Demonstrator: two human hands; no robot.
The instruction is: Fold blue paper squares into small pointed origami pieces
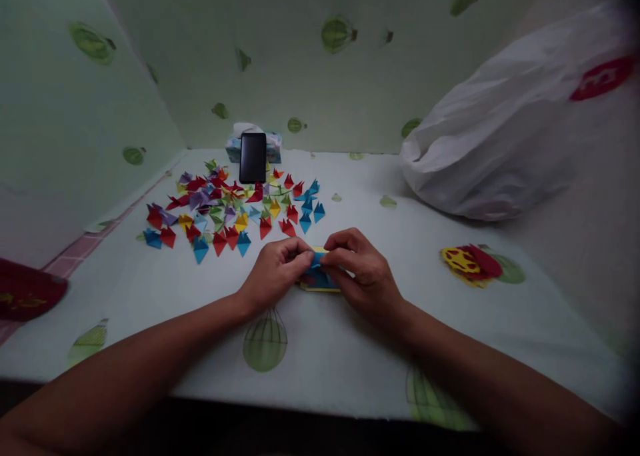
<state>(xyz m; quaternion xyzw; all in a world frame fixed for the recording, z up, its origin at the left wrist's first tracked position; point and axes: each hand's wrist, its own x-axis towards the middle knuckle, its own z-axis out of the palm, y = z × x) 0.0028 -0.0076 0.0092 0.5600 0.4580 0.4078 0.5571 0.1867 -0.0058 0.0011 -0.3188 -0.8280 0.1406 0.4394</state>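
Note:
A small piece of blue folded paper (317, 261) is pinched between my two hands, over the middle of the table. My left hand (277, 267) grips its left side with thumb and forefinger, and my right hand (364, 269) holds the right side the same way. Directly beneath lies a flat blue and yellow stack (323, 284), partly covered by my fingers; I cannot make out whether it is paper or a pad. Beyond my left hand, many folded paper figures (231, 236) in red, blue, yellow, green and purple are spread out.
A dark phone (253, 158) leans on a tissue box (274, 147) at the back. On the right, a large white plastic bag (480, 143) stands against the wall, with yellow and red cut-out pieces (463, 261) in front. A dark red object (30, 289) sits at the left edge.

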